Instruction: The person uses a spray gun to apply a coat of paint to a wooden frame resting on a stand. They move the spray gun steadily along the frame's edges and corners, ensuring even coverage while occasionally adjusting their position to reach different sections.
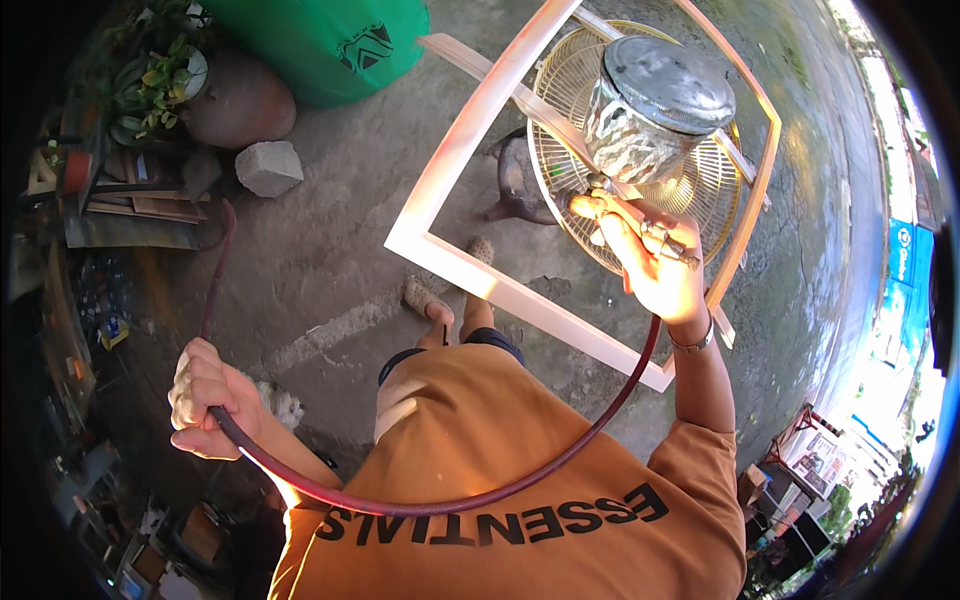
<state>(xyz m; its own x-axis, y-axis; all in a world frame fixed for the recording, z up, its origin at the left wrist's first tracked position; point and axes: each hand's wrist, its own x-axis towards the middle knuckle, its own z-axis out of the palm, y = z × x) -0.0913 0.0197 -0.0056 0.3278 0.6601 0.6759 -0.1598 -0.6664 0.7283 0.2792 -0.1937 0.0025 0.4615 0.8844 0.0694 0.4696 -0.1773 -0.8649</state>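
Note:
My right hand (650, 255) is wrapped round a spray gun (600, 205) with a large, dented metal cup (655, 105) at its upper end. Below the gun lie a pale wooden frame (520, 300) with crossbars and a round wire fan grille (560, 150); what supports them is mostly hidden. A dark red hose (470, 502) loops down from the gun across my orange shirt to my left hand (205, 395), whose fingers are closed round it. The hose continues beyond that hand toward the left side.
A green barrel (330, 40), potted plants (150, 100), a clay pot (240, 105) and a concrete block (268, 168) stand at upper left. Boards (150, 210) are piled at left. A dark object (515, 180) sits under the grille. Stacked items (800, 470) are at lower right.

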